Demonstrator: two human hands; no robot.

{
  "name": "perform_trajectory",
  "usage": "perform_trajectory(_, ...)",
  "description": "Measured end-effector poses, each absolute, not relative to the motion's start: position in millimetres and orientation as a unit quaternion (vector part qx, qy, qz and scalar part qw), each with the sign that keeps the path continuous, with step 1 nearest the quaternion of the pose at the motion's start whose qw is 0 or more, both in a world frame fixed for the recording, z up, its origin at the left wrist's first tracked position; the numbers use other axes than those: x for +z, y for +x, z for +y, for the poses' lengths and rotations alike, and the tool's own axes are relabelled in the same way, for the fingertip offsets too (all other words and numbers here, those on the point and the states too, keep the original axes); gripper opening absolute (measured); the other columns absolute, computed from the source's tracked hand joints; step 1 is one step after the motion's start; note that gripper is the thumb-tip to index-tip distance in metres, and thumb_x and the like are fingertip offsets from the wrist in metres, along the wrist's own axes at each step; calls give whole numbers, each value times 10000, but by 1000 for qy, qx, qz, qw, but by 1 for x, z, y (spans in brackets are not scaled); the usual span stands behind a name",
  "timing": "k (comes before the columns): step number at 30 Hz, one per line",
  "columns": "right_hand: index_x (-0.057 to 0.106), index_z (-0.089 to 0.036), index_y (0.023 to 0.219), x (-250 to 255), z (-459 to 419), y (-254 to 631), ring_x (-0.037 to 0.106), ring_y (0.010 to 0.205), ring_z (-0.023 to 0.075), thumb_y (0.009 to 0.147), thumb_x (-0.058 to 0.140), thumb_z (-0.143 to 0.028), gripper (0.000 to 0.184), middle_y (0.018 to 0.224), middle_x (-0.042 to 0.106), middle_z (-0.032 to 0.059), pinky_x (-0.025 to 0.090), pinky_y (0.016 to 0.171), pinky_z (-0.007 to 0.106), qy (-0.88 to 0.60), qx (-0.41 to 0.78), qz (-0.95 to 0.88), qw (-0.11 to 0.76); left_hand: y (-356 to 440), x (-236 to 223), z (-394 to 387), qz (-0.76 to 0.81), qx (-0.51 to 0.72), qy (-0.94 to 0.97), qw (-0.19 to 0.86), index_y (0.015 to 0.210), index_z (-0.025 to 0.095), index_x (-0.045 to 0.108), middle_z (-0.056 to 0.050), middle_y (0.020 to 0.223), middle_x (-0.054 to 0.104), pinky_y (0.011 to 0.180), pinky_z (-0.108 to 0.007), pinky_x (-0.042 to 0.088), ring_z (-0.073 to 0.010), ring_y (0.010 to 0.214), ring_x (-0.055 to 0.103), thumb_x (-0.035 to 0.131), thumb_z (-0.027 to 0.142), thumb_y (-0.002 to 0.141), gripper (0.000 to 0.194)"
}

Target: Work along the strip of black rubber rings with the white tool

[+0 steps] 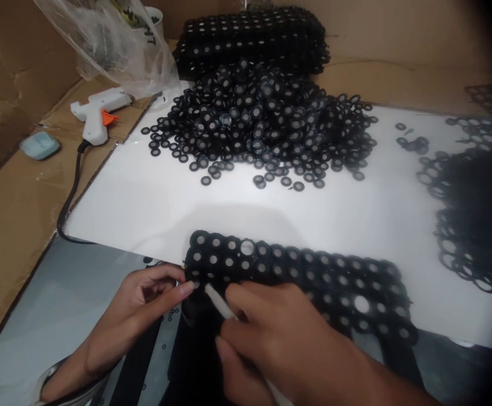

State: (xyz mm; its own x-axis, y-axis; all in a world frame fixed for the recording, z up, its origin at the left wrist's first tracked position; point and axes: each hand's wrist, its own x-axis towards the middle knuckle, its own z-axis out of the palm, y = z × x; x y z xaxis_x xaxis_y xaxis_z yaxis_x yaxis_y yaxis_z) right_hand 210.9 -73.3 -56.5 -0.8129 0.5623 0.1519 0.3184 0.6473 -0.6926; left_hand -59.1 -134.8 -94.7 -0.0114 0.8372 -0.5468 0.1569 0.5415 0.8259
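A black sheet of joined rings [313, 276] lies along the near edge of a white board [153, 203]. My left hand [144, 307] pinches the sheet's left corner with fingertips curled. My right hand [280, 338] is closed round a thin white stick [218, 301] whose tip points at the sheet's left end. Beyond them on the board is a big heap of loose black rings [263, 129] with pale mesh centres.
A stack of ring sheets [250, 39] stands at the back. A white glue gun [96, 113] with its black cord [70, 197], a pale blue block [39, 145] and a clear plastic bag [110, 39] lie left on cardboard. Emptied ring frames [474, 214] pile at right.
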Motion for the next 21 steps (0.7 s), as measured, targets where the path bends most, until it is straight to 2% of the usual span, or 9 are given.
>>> perform_trajectory(6,574,-187,717,-58,-69,212,464,635,124,955,633,-204,245,776,522,-11,196,542,342,-231,360,-887,176,-60,-91,-137,653,278,409,573,973,228,746,6,760,557,620,-261,399,-153,696,490,810,473,940,255)
perform_trajectory(12,488,-175,631,-48,-52,229,436,588,84,993,561,-193,369,741,497,-18,263,526,289,-209,549,-784,201,-58,-84,-137,653,281,403,576,985,226,741,5,771,520,626,-256,384,-148,719,444,795,522,949,303)
perform_trajectory(18,512,-173,555,-44,-49,235,473,607,115,1067,493,-386,554,681,488,6,338,565,293,-251,657,-640,309,-50,-87,-139,635,316,282,646,1158,237,731,14,808,524,522,-229,289,-93,617,358,812,515,947,358)
perform_trajectory(21,497,-173,523,-47,-48,236,474,617,127,1066,512,-455,612,668,501,15,358,591,306,-264,674,-599,342,-50,-93,-140,606,343,226,681,1172,229,740,31,788,489,477,-209,225,-59,562,280,842,489,929,370)
